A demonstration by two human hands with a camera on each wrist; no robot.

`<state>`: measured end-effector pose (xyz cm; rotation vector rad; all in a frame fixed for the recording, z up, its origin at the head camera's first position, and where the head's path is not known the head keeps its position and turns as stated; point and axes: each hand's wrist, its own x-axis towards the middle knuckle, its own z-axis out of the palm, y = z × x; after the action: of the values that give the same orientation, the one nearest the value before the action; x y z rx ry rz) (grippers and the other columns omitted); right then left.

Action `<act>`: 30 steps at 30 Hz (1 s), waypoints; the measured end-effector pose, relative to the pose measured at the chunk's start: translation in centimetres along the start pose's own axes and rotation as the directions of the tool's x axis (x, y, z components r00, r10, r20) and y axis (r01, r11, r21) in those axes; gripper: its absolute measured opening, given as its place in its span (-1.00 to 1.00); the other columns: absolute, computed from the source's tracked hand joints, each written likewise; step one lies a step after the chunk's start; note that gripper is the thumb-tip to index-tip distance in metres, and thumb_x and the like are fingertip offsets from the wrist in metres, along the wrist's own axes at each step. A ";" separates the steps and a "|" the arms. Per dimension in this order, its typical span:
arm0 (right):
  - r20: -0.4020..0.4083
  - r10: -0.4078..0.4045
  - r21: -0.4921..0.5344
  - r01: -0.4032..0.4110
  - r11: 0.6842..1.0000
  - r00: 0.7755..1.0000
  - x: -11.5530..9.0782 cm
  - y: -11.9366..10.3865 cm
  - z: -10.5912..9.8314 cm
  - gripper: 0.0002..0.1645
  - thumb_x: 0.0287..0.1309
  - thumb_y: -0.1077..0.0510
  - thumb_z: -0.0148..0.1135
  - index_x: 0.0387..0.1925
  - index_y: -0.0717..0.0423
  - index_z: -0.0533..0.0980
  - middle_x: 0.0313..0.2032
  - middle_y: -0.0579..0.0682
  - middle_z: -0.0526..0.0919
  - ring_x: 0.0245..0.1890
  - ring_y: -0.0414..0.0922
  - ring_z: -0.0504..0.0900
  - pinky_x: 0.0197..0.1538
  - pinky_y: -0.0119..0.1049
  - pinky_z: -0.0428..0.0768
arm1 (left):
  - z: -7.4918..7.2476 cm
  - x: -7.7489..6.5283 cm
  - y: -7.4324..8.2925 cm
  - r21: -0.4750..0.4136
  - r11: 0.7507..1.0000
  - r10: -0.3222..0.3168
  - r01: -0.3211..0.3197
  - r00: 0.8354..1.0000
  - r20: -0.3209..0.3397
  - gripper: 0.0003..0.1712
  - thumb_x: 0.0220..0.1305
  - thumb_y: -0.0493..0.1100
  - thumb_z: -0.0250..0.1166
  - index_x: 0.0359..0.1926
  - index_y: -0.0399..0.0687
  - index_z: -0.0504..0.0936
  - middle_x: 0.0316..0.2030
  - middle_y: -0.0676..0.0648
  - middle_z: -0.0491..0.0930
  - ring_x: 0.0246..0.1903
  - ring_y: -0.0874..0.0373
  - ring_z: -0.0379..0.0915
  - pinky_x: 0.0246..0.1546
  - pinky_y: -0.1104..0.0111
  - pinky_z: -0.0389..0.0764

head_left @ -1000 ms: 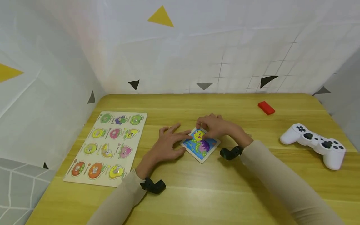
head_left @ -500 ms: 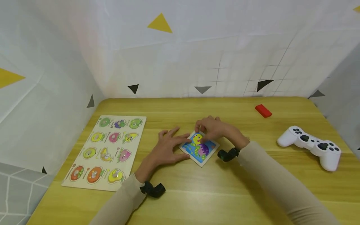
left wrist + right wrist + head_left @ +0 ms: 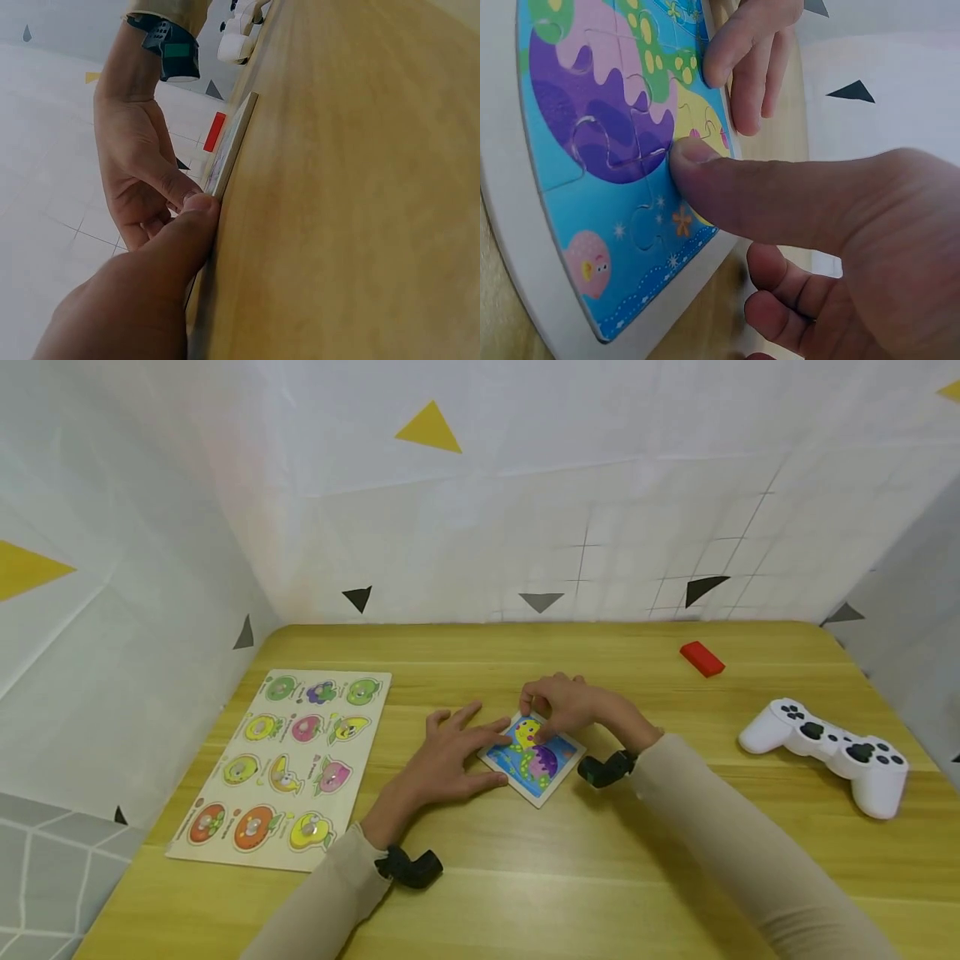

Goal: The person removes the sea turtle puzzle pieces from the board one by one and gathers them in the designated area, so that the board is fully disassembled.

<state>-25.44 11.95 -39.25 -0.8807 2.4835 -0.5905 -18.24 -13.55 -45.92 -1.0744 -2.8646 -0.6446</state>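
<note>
A small square jigsaw puzzle lies turned cornerwise on the wooden table, its picture showing a turtle with a yellow head and purple shell. My left hand spreads at its left corner. One fingertip rests on the picture and the thumb lies at the near left edge. My right hand holds the far corner, thumb pressed on the picture and index finger bent at the edge. In the right wrist view the thumb presses beside the purple shell, over joined pieces. The left thumb touches the puzzle's edge in the left wrist view.
To the left lies a fruit puzzle board with several knobbed pieces. A white game controller sits on the right, and a red block lies toward the back. White patterned sheets wall in the table's back and sides.
The left thumb has shifted right, onto the puzzle's near left edge. The right hand stays at the far corner. The head view has tilted slightly.
</note>
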 end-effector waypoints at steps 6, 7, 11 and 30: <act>0.003 -0.018 0.024 0.018 1.000 1.000 0.2 0.1 -0.1 -0.63 0.06 0.13 0.54 -0.13 0.03 0.54 -0.21 0.04 0.58 -0.11 0.02 0.44 0.11 0.25 0.18 | 0.0 0.1 0.0 0.009 1.000 0.009 -0.009 1.000 -0.016 -0.35 0.28 0.40 0.27 0.32 0.39 0.55 0.49 0.27 0.30 0.60 -0.12 -0.07 0.40 -0.21 -0.08; 0.006 -0.019 0.029 0.019 0.999 1.000 0.2 0.1 -0.2 -0.62 0.06 0.13 0.54 -0.13 0.03 0.53 -0.21 0.03 0.58 -0.12 0.00 0.46 0.11 0.24 0.19 | 0.0 0.1 0.0 0.008 1.000 0.011 -0.011 1.000 -0.017 -0.36 0.28 0.40 0.27 0.32 0.38 0.55 0.49 0.26 0.30 0.60 -0.12 -0.07 0.40 -0.22 -0.08; 0.022 -0.017 0.059 0.016 0.998 1.000 0.2 0.2 -0.1 -0.61 0.06 0.16 0.54 -0.11 0.05 0.53 -0.24 0.03 0.59 -0.19 -0.06 0.46 0.05 0.06 0.27 | 0.0 0.0 0.0 -0.005 1.000 0.010 -0.010 1.000 -0.019 -0.36 0.28 0.40 0.27 0.31 0.37 0.56 0.48 0.27 0.31 0.60 -0.13 -0.07 0.39 -0.21 -0.09; 0.011 -0.086 0.194 0.083 0.978 0.996 -0.1 0.4 0.6 -0.60 0.08 0.31 0.48 -0.08 0.22 0.48 -0.15 0.08 0.57 -0.19 -0.05 0.50 0.00 -0.21 0.52 | 0.1 0.0 0.0 -0.014 1.000 0.007 -0.008 1.000 -0.022 -0.35 0.27 0.40 0.27 0.32 0.37 0.57 0.48 0.27 0.31 0.60 -0.12 -0.06 0.39 -0.22 -0.10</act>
<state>-25.26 12.13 -39.96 -0.9142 2.3328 -0.8324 -18.19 -13.53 -45.96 -1.0726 -2.8402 -0.6728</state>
